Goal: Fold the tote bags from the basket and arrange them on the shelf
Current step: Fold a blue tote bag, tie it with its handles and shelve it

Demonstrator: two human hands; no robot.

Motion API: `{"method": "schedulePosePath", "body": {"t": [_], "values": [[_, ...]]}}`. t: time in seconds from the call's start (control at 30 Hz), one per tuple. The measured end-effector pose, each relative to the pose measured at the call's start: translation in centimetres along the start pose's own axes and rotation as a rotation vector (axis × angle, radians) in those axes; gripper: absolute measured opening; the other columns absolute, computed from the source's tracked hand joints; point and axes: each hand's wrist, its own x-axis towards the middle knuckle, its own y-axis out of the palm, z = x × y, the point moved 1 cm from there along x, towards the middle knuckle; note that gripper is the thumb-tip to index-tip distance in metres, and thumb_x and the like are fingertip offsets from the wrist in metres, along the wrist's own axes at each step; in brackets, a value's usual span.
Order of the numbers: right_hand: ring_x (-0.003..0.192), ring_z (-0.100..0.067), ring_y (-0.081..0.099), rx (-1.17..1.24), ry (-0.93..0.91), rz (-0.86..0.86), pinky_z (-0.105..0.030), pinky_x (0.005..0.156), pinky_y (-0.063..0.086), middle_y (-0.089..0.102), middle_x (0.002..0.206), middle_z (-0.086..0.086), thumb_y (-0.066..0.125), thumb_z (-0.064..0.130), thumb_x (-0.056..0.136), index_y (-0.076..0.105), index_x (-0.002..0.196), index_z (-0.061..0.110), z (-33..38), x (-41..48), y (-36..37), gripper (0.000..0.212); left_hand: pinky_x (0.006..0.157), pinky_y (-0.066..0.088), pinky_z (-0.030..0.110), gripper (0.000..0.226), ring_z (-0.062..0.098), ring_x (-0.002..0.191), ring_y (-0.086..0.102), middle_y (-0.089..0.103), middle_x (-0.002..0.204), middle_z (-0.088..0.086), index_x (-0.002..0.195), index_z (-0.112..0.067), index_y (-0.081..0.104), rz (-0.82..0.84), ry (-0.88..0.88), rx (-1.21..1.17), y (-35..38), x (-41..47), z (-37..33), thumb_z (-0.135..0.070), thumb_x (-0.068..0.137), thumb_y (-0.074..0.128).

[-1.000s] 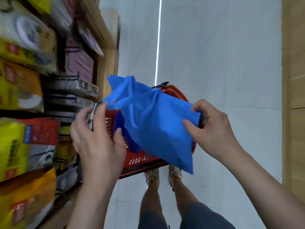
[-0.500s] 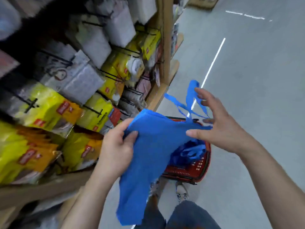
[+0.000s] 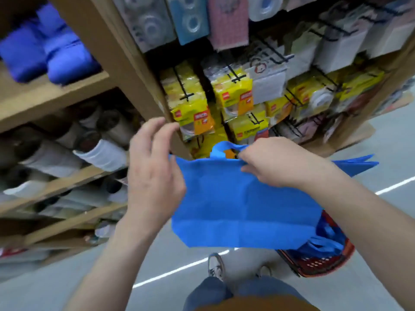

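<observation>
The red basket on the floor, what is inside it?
More blue tote bags lie in the red basket. The held bag covers part of the basket, so their number cannot be told.

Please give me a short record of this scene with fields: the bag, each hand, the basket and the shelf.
bag: blue tote bag, spread flat in the air, one handle up
left hand: holds the bag's left edge
right hand: pinches the top edge beside the handle
basket: red basket on the floor, more blue bags inside
shelf: wooden shelf, folded blue bags on it, blurred
</observation>
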Motion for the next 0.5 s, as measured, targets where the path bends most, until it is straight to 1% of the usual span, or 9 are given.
{"method": "schedulePosePath", "body": {"t": [0.07,0.1,0.17,0.23,0.3,0.4,0.43,0.47,0.5], "values": [[0.098,-0.03,0.062,-0.079,-0.143,0.033,-0.033,0.063,0.038,0.061,0.098,-0.006,0.048,0.035,0.1,0.056,0.101,0.019,3.9,2.0,-1.7,0.018,0.111,0.033,0.045,0.048,0.027,0.128,0.047,0.052,0.137,0.009,0.132,-0.008,0.055,0.197,0.094,0.015,0.0,-2.9,0.2,-0.022,0.086,0.055],[0.097,-0.029,0.062,-0.099,-0.208,0.046,-0.032,0.063,0.038,0.061,0.095,-0.005,0.05,0.035,0.099,0.058,0.101,0.02,5.8,3.0,-2.3,0.017,0.11,0.033,0.047,0.049,0.023,0.126,0.049,0.055,0.135,0.002,0.131,-0.014,0.056,0.271,0.055,0.058,0.2,-4.2,1.1,-0.036,0.087,0.051],[0.096,-0.026,0.062,-0.128,-0.297,0.075,-0.033,0.066,0.041,0.058,0.088,0.0,0.053,0.038,0.098,0.056,0.096,0.024,9.6,4.5,-3.3,0.014,0.101,0.04,0.052,0.042,0.021,0.107,0.061,0.067,0.112,-0.004,0.114,-0.021,0.064,0.313,-0.117,0.061,-0.4,-5.7,4.1,-0.042,0.087,0.041],[0.098,-0.025,0.062,-0.158,-0.386,-0.087,-0.037,0.074,0.043,0.06,0.089,0.003,0.057,0.05,0.092,0.054,0.092,0.028,12.9,5.8,-4.2,0.022,0.077,0.051,0.048,0.033,0.027,0.083,0.063,0.068,0.085,-0.001,0.092,-0.019,0.066,0.265,-0.248,-0.066,-2.6,-7.3,7.7,-0.036,0.086,0.038],[0.097,-0.028,0.061,-0.117,-0.453,-0.363,-0.041,0.075,0.045,0.063,0.101,0.001,0.062,0.061,0.079,0.059,0.107,0.029,15.1,7.1,-4.8,0.042,0.066,0.05,0.044,0.026,0.028,0.077,0.061,0.063,0.078,-0.001,0.087,-0.018,0.063,0.195,-0.328,-0.067,-6.0,-9.6,11.3,-0.029,0.086,0.04],[0.111,-0.031,0.059,0.112,-0.32,-0.451,-0.047,0.083,0.052,0.056,0.132,-0.001,0.066,0.069,0.063,0.041,0.143,0.033,17.1,8.8,-5.7,0.091,0.066,0.047,0.039,0.014,0.02,0.077,0.056,0.058,0.075,-0.01,0.085,-0.026,0.058,0.097,-0.378,0.001,-12.3,-13.1,17.0,-0.018,0.084,0.046],[0.113,-0.029,0.06,0.196,-0.242,-0.419,-0.045,0.086,0.052,0.057,0.134,0.001,0.071,0.065,0.063,0.038,0.145,0.036,18.0,9.3,-5.8,0.093,0.065,0.045,0.037,0.014,0.016,0.075,0.052,0.054,0.072,-0.013,0.084,-0.03,0.053,0.072,-0.396,0.015,-14.5,-14.3,18.9,-0.018,0.083,0.046],[0.108,-0.026,0.063,0.327,-0.183,-0.369,-0.039,0.087,0.052,0.063,0.127,0.001,0.078,0.055,0.065,0.044,0.14,0.037,19.0,10.0,-5.8,0.085,0.063,0.043,0.036,0.016,0.014,0.073,0.049,0.051,0.069,-0.014,0.083,-0.034,0.048,0.063,-0.424,0.029,-16.5,-15.6,20.7,-0.018,0.083,0.046],[0.096,-0.02,0.067,0.52,-0.161,-0.316,-0.032,0.082,0.053,0.07,0.111,0.002,0.083,0.039,0.069,0.056,0.129,0.035,20.2,11.1,-5.6,0.066,0.063,0.042,0.037,0.016,0.015,0.071,0.048,0.05,0.067,-0.013,0.083,-0.035,0.046,0.064,-0.455,0.036,-18.3,-16.9,22.6,-0.019,0.083,0.046]]}}
